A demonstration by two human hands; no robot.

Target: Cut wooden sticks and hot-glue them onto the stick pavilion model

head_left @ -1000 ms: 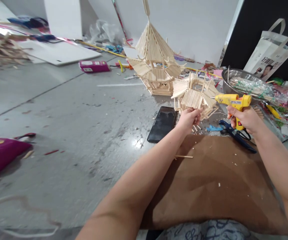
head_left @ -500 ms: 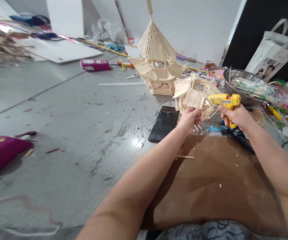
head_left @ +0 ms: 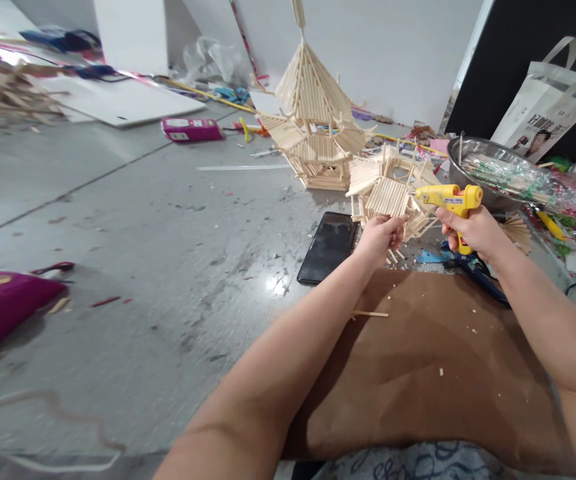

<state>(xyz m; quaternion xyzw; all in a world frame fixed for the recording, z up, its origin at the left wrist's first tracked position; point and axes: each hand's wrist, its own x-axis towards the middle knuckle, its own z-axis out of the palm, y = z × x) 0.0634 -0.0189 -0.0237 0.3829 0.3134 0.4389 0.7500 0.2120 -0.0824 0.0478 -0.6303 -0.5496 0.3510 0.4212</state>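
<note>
Near purple device (head_left: 23,313): lies on the grey bench (head_left: 193,267), its pale labels too blurred to read.
Far purple device (head_left: 193,131): white panels along its side, lettering too small to make out.
Stick pagoda (head_left: 318,143): upright, steep-roofed, behind the phone.
Phone (head_left: 326,250): flat, screen dark.
Left hand (head_left: 381,240): thumb and fingers pinching the near edge of the small stick model.
Small stick model (head_left: 387,196): just right of the pagoda, its slatted roof panel facing the person.
Yellow glue gun (head_left: 442,195): nozzle at that panel's right edge; dark print on the barrel, illegible.
Right hand (head_left: 473,233): fingers wrapped round the gun's grip.
Blue-handled tool (head_left: 485,283): below the right hand.
Metal bowl (head_left: 461,175): holds clear packets with green printing, unreadable.
White bag (head_left: 531,110): bold dark characters beside a printed figure, not clear enough to read.
</note>
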